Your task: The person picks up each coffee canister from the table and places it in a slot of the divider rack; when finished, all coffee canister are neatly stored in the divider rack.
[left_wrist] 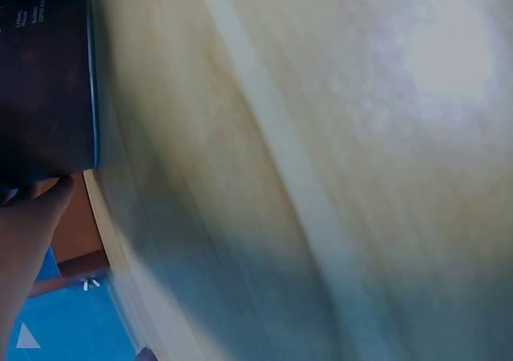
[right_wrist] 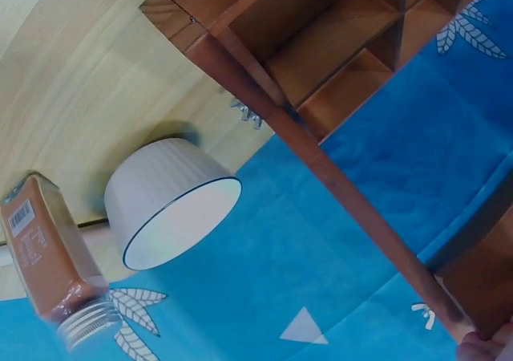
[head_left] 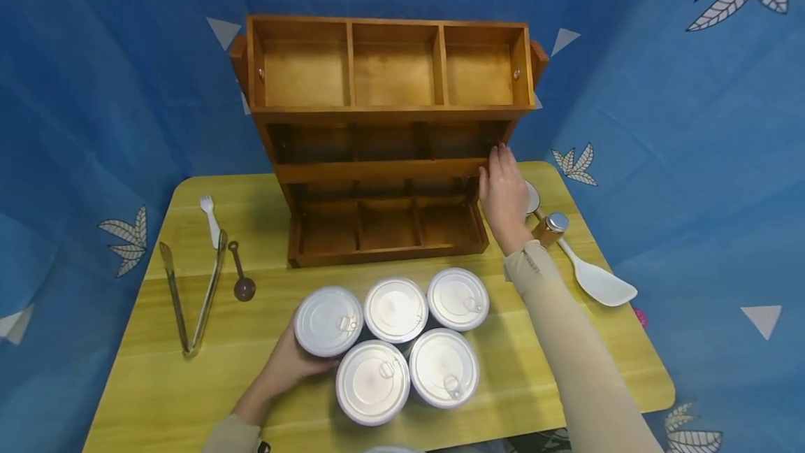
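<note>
Five dark-sided cans with pale ring-pull lids stand bunched at the table's front. My left hand (head_left: 295, 362) grips the leftmost can (head_left: 329, 321) around its side, beneath the lid. In the left wrist view, fingers (left_wrist: 48, 192) lie against the lower end of this dark can (left_wrist: 44, 88). My right hand (head_left: 505, 191) holds the right upright of a tiered wooden rack (head_left: 402, 117), at about middle height. Only a fingertip (right_wrist: 481, 346) shows against the wood in the right wrist view; the rest of that hand is out of frame.
Left of the rack lie metal tongs (head_left: 204, 299), a white fork (head_left: 210, 219) and a brown scoop (head_left: 243, 285). To the right are a white cup (right_wrist: 172, 204), a brown jar with a silver lid (right_wrist: 60, 249) and a white spoon (head_left: 600, 282). Patterned blue cloth surrounds the table.
</note>
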A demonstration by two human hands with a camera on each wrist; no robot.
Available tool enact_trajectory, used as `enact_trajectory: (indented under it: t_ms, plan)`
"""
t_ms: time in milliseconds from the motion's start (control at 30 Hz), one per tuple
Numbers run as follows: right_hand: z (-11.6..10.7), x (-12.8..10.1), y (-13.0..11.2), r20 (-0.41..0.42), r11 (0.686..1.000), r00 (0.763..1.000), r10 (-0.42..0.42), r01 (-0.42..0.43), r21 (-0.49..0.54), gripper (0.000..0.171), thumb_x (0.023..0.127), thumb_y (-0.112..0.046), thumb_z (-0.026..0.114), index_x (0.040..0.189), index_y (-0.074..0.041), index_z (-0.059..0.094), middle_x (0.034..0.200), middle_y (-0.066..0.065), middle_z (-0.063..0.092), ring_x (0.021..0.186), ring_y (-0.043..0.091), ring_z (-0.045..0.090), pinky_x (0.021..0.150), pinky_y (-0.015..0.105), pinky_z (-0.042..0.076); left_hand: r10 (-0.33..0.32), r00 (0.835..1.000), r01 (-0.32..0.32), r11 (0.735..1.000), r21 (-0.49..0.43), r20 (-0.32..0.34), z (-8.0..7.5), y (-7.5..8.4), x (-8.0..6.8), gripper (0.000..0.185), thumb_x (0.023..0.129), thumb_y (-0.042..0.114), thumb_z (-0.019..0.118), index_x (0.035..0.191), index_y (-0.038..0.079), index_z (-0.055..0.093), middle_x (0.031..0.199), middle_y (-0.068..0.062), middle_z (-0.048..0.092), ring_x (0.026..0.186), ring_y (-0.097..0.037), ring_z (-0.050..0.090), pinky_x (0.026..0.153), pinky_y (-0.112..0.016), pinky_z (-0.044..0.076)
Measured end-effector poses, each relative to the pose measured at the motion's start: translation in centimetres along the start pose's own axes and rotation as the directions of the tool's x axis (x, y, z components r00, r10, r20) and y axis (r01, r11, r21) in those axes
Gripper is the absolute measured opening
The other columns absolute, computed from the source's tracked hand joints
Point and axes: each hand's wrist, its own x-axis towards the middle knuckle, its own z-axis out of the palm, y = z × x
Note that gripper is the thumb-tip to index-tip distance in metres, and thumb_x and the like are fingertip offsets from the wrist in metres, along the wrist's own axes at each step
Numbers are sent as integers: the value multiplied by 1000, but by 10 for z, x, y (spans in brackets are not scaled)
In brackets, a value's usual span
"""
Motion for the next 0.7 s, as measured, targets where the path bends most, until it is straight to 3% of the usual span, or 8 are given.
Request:
enact_trajectory:
  t_ms: [200,333,400,533,633,700]
  plan:
    - [0,-4,3,-20,1000,999,-26,26,16,45,102,-21,52,138,5,51,145,22,52,137,34,48,109,47,47,-1,998,4,999,41,-61,1,1,-2,119,49,6,95,151,14,34,140,-12,54,123,14,43,108,-5,27]
    - [-1,-1,7,-25,1000,1000,-18,18,-5,44,102,-20,53,138,4,52,144,21,53,136,33,49,107,47,49,19,992,-19,1000,3,-123,-2,10,11,118,50,-1,93,151,12,33,137,1,53,123,11,45,107,-5,30]
    - [-2,0,8,-24,1000,1000,-11,10,-14,44,101,-20,53,138,4,52,144,20,53,136,33,50,106,47,49,14,990,-18,999,-27,-141,-5,20,24,119,52,-4,92,152,14,30,139,5,50,125,8,45,110,-9,31]
    - [-1,0,8,-17,1000,1000,-14,14,-11,44,102,-21,51,139,4,52,145,21,52,136,33,49,105,48,50,27,987,-33,999,-35,-160,-16,42,61,120,57,-7,89,155,18,24,146,-7,44,133,-10,43,121,-37,30]
    - [1,-1,6,-11,1000,1000,-15,14,-12,44,103,-22,50,139,4,51,145,20,52,136,32,49,103,48,51,33,986,-35,999,-5,-161,-23,54,92,114,62,-2,89,154,17,24,148,-15,42,136,-26,41,119,-54,31]
    - [2,-1,5,-12,1000,1000,-12,11,-14,44,103,-22,51,139,3,52,145,20,52,136,32,50,103,48,51,13,988,-11,1000,14,-154,-24,60,109,110,66,2,88,154,14,22,148,-17,41,136,-32,41,116,-56,34]
